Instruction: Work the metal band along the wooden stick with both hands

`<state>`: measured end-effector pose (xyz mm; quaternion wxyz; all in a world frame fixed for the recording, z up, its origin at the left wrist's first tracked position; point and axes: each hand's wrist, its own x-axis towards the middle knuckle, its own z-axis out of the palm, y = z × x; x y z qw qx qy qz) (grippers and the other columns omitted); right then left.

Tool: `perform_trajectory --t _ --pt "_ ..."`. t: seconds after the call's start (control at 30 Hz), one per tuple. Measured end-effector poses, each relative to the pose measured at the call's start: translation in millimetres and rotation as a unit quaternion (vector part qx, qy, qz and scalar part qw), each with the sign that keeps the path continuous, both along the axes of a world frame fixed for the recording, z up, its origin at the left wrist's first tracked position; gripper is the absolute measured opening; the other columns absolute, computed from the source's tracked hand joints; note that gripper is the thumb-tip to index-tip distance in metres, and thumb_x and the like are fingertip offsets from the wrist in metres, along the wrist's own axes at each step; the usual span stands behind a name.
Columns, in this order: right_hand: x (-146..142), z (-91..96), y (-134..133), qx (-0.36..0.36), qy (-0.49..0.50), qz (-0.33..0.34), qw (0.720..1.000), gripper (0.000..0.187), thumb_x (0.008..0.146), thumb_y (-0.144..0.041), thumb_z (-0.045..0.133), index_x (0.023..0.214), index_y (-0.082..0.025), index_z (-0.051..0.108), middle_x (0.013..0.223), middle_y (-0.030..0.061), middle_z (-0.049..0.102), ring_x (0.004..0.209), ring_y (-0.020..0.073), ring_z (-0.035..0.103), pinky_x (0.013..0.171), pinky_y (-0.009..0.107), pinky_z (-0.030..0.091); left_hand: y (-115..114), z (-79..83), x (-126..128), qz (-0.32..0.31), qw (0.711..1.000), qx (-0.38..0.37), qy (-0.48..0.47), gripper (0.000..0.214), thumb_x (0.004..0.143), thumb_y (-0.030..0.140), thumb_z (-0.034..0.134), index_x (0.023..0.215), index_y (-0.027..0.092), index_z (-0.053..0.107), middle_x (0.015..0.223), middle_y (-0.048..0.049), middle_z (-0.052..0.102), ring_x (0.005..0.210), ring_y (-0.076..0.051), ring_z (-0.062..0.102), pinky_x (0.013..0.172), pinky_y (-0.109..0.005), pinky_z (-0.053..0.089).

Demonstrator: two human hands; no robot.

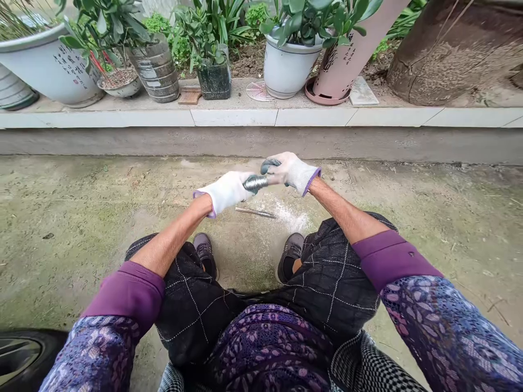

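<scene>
Both my hands wear white knit gloves and meet in front of my knees. My left hand (227, 190) is closed around one end of a short grey ribbed cylinder (256, 183). My right hand (291, 170) is closed on a dark grey piece (267, 165) pressed against the cylinder's other end; I cannot make out what that piece is. Below the hands, a thin rod (255, 212) lies on the concrete floor beside a patch of white powder (291, 216).
I sit low with my two shoes (291, 251) on the concrete. A raised tiled ledge (261, 116) runs across ahead, carrying several potted plants, a white pot (288, 68) and a round pink drain cover (259, 91). A dark curved object (20, 359) sits at bottom left.
</scene>
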<state>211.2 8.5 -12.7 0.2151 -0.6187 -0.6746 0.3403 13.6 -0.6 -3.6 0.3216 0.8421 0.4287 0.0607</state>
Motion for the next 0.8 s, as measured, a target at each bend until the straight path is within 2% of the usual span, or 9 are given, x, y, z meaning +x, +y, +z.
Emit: perform_trajectory --t 0.13,0.23,0.37,0.43,0.5,0.57,0.63,0.73,0.8 --pt "-11 -4.5 -12 -0.015 0.024 0.029 0.999 0.026 0.081 -0.022 0.052 0.093 -0.013 0.073 0.057 -0.0022 0.053 0.047 0.0076 0.043 0.049 0.023 0.033 13 15.6 -16 0.148 0.986 -0.027 -0.074 0.032 0.081 0.027 0.059 0.11 0.016 0.066 0.07 -0.0013 0.062 0.053 -0.01 0.052 0.048 -0.021 0.041" --pt "-26 -7.3 -23 0.012 0.021 0.109 0.994 0.023 0.084 -0.02 0.05 0.088 -0.013 0.071 0.065 0.0002 0.059 0.052 0.0081 0.046 0.052 0.022 0.033 29 11.1 -26 0.179 0.983 0.027 0.011 0.031 0.083 0.028 0.058 0.111 0.017 0.065 0.073 -0.0037 0.065 0.057 -0.012 0.057 0.053 -0.022 0.045" --pt "-37 -5.9 -28 0.029 -0.031 0.179 0.983 0.021 0.085 -0.019 0.051 0.085 -0.013 0.071 0.072 0.002 0.064 0.058 0.0093 0.049 0.057 0.023 0.035 40 -10.5 -25 0.083 0.948 0.139 0.273 0.029 0.088 0.024 0.051 0.11 0.017 0.068 0.084 -0.011 0.071 0.077 -0.022 0.067 0.069 -0.029 0.049" --pt "-34 -3.5 -26 0.043 -0.045 0.173 0.983 0.02 0.084 -0.02 0.052 0.085 -0.014 0.071 0.072 0.0024 0.065 0.06 0.0104 0.05 0.058 0.024 0.035 34 -20.8 -19 0.011 0.929 0.148 0.339 0.032 0.09 0.021 0.045 0.113 0.017 0.068 0.088 -0.0137 0.072 0.082 -0.025 0.07 0.072 -0.032 0.05" --pt "-24 -1.3 -21 0.044 -0.042 0.139 0.988 0.019 0.083 -0.02 0.054 0.084 -0.014 0.071 0.07 0.0024 0.065 0.06 0.0108 0.05 0.057 0.024 0.035 24 -26.8 -11 -0.052 0.923 0.14 0.354 0.034 0.09 0.02 0.044 0.114 0.019 0.068 0.088 -0.0135 0.072 0.081 -0.026 0.07 0.071 -0.033 0.05" --pt "-12 0.0 -15 0.026 -0.027 0.089 0.995 0.018 0.082 -0.02 0.054 0.084 -0.014 0.071 0.067 0.0018 0.063 0.056 0.0101 0.049 0.055 0.024 0.035 13 -26.7 -4 -0.095 0.931 0.131 0.328 0.032 0.089 0.02 0.046 0.112 0.02 0.068 0.085 -0.0111 0.072 0.077 -0.025 0.069 0.069 -0.033 0.049" --pt "-2 0.4 -11 0.01 0.0 0.044 0.999 0.017 0.081 -0.018 0.055 0.084 -0.014 0.07 0.064 0.0005 0.06 0.053 0.0091 0.048 0.051 0.023 0.034 5 -20.8 1 -0.104 0.955 0.115 0.251 0.026 0.088 0.022 0.05 0.105 0.02 0.07 0.08 -0.0075 0.071 0.073 -0.022 0.067 0.067 -0.03 0.049" --pt "2 -0.3 -10 -0.01 0.05 0.009 0.999 0.012 0.08 -0.018 0.056 0.08 -0.014 0.068 0.058 -0.0014 0.053 0.047 0.0076 0.043 0.045 0.021 0.031 -3 -5.8 2 -0.033 0.996 0.044 0.068 0.021 0.084 0.026 0.057 0.098 0.018 0.07 0.074 -0.0023 0.067 0.063 -0.014 0.06 0.06 -0.023 0.047" --pt "-3 -0.6 -14 -0.028 0.08 -0.008 0.996 0.014 0.082 -0.019 0.054 0.081 -0.013 0.066 0.055 -0.0022 0.051 0.044 0.0072 0.039 0.041 0.021 0.029 -3 3.4 0 0.048 0.998 -0.02 -0.04 0.025 0.081 0.025 0.061 0.102 0.016 0.069 0.069 0.0 0.063 0.053 -0.009 0.053 0.051 -0.019 0.043"
